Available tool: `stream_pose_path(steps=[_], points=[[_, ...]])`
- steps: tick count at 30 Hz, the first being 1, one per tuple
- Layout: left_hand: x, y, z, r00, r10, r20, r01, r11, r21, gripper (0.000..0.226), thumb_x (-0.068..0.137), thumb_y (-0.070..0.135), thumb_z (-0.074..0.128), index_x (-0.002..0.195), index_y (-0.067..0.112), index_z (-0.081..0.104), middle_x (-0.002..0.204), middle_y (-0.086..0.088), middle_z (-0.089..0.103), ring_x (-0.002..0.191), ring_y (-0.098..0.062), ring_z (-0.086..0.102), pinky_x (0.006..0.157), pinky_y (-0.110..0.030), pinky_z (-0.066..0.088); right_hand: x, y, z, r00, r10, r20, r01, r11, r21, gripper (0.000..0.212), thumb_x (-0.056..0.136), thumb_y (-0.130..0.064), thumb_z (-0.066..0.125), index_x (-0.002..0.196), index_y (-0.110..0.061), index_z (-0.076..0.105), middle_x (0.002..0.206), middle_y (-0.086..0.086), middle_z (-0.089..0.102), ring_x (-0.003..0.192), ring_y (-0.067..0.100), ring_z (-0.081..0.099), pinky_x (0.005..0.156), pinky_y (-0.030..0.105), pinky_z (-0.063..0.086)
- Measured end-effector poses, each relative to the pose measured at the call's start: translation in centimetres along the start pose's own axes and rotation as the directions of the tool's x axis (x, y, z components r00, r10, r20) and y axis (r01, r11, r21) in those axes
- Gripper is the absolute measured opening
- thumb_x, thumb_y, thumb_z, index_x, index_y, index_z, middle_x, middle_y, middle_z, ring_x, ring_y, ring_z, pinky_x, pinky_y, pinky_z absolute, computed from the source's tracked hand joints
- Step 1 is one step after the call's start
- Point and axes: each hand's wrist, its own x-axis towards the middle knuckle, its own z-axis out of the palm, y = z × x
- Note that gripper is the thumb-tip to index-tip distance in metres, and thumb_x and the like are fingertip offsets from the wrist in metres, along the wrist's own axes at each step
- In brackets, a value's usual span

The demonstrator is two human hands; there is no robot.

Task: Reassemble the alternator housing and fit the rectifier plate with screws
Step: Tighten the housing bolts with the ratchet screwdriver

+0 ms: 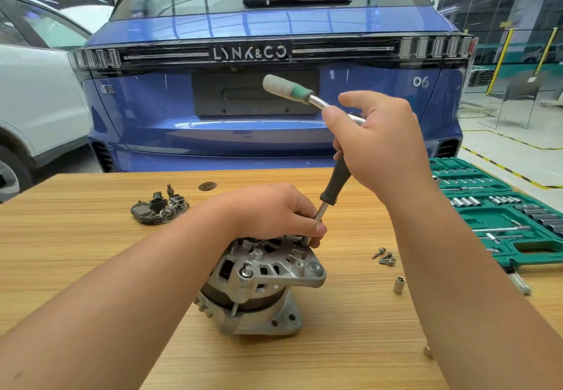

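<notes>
The silver alternator housing (259, 280) stands upright near the middle of the wooden table (91, 237). My left hand (274, 212) rests on its top and pinches the lower shaft of a driver extension (333, 185) with a black grip, whose tip sits at the housing's upper right edge. My right hand (380, 142) grips the top of that extension together with a ratchet handle (292, 90) with a pale and green grip that points up and left. The dark rectifier plate (160, 208) lies apart at the left back. Several screws (384, 257) lie to the right.
A green socket set case (502, 216) lies open at the table's right edge. A loose socket (399, 285) and a small metal piece (428, 351) lie at front right. A dark round disc (207, 186) lies near the far edge. A blue car (274, 115) stands behind the table.
</notes>
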Motion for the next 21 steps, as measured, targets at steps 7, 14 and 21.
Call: stream_pose_path(steps=[7, 14, 21], points=[[-0.2, 0.0, -0.1, 0.999, -0.041, 0.006, 0.041, 0.999, -0.014, 0.024, 0.097, 0.057, 0.055, 0.090, 0.047, 0.075, 0.088, 0.024, 0.072, 0.080, -0.001, 0.064, 0.078, -0.032, 0.050, 0.2, -0.8, -0.4, 0.743, 0.304, 0.596, -0.658, 0.176, 0.732, 0.026, 0.098, -0.024, 0.048, 0.107, -0.004, 0.062, 0.074, 0.003, 0.069, 0.057, 0.014, 0.057, 0.068, 0.030, 0.047], [-0.3, 0.1, -0.1, 0.999, -0.037, -0.005, 0.037, 0.999, -0.013, 0.022, 0.097, 0.055, 0.057, 0.090, 0.046, 0.076, 0.093, 0.020, 0.072, 0.090, -0.008, 0.066, 0.088, -0.037, 0.053, -0.1, -1.4, -0.1, 0.676, 0.500, 0.541, -0.558, -0.132, 0.819, 0.023, 0.092, -0.018, 0.064, 0.111, -0.006, 0.066, 0.090, 0.002, 0.066, 0.070, 0.015, 0.057, 0.074, 0.024, 0.049], [-0.3, 0.1, -0.1, 1.000, -0.017, 0.000, 0.017, 0.999, -0.047, 0.022, 0.099, 0.049, 0.058, 0.091, 0.042, 0.077, 0.094, 0.025, 0.073, 0.086, 0.003, 0.064, 0.079, -0.029, 0.047, -0.5, -2.0, -0.2, 0.651, 0.565, 0.506, -0.529, -0.140, 0.837, 0.005, 0.088, -0.015, 0.061, 0.090, -0.011, 0.059, 0.083, 0.001, 0.057, 0.070, 0.017, 0.050, 0.073, 0.030, 0.044]])
